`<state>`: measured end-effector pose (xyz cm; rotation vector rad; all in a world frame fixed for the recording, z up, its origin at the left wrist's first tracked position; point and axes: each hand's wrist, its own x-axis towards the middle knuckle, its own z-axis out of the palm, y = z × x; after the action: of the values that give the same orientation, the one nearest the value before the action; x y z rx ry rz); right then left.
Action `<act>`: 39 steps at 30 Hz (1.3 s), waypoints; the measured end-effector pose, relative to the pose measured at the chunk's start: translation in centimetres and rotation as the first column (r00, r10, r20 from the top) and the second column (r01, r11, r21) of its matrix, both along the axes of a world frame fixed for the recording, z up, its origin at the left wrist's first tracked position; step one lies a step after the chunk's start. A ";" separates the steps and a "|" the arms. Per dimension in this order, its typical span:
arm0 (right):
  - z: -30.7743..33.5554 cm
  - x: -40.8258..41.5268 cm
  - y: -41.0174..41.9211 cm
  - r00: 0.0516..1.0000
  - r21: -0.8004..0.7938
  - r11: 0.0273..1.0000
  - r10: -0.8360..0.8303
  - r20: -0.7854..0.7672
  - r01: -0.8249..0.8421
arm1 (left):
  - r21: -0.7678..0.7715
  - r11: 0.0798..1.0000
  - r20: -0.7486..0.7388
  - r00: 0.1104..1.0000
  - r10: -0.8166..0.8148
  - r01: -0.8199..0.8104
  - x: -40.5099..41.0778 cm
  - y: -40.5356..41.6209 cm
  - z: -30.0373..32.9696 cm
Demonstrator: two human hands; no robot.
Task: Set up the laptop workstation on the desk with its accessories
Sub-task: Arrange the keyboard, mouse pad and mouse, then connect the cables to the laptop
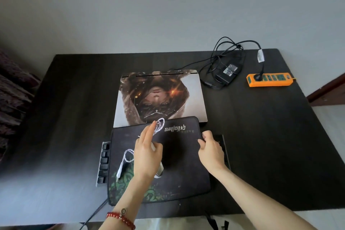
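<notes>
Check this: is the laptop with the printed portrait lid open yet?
No, the laptop lies closed flat on the dark desk, its printed lid facing up.

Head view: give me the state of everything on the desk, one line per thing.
laptop: lid closed
mouse pad: lying over the keyboard
keyboard: mostly covered
white cable: loose on the pad
power strip: one plug in
left hand: on the mouse
right hand: grips the pad's edge

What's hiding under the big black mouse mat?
A black keyboard pokes out at the left of the black mouse mat, and another dark edge at the right. The mat covers its middle.
</notes>
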<state>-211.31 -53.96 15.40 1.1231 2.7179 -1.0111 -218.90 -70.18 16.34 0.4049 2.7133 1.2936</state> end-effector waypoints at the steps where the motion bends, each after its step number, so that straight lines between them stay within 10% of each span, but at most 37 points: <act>1: 0.7 0.3 1.1 0.996 -0.010 0.998 -0.060 -0.058 0.060 | 0.010 1.000 -0.029 0.999 -0.017 0.018 0.1 0.7 0.3; 13: 0.1 8.6 27.0 0.882 0.089 0.885 -0.440 -0.169 0.458 | 0.037 0.971 -0.061 0.971 -0.233 0.235 5.0 20.1 1.1; 24: -5.2 11.0 38.8 0.908 -0.076 0.909 -0.415 -0.059 0.410 | -0.017 0.986 0.078 0.984 -0.162 0.164 8.1 30.6 -1.2; 30: -5.9 11.0 39.4 0.865 0.047 0.868 -0.485 -0.127 0.494 | 0.037 0.994 0.372 0.921 -0.112 0.106 7.8 36.4 -1.4; 33: -4.6 11.4 35.5 0.954 -0.351 0.923 -0.236 -0.186 0.160 | 0.069 0.996 0.545 0.835 -0.080 0.051 6.8 39.3 -3.0; 35: -3.7 11.4 32.8 0.977 -0.704 0.710 -0.162 -0.137 0.019 | 0.113 0.993 0.616 0.780 -0.106 0.046 6.4 40.5 -4.0; 39: -5.3 11.1 30.8 0.983 -0.668 0.744 -0.131 -0.131 0.010 | 0.265 0.960 0.810 0.561 -0.170 -0.092 5.8 40.9 -4.4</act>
<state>-200.21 -23.16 10.11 1.0183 2.0766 -1.9551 -213.09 -29.23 11.94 -0.1363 1.7048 1.3750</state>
